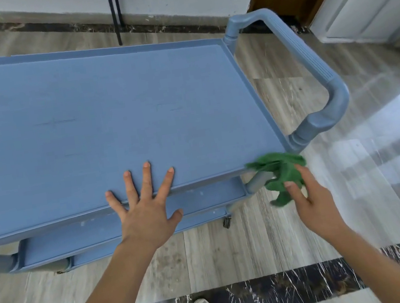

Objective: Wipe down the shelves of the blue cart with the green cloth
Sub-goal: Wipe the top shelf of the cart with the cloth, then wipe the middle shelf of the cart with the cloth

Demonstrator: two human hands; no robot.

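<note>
My left hand point(149, 218) flat, fingers splayed, on blue cart point(109, 107), 6 o'clock edge; right hand point(315, 204) pinches green cloth point(282, 170), 4 o'clock corner.

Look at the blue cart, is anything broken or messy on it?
Nothing looks broken or spilled on the blue cart. Only small things: pale specks dot the front edge of its lower shelf, and faint scratches mark the top shelf. The green cloth, gripped by the right hand, is bunched beside the corner.

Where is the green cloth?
Head view, right side: the right hand holds the green cloth at the near corner of the blue cart, by its handle.
</note>
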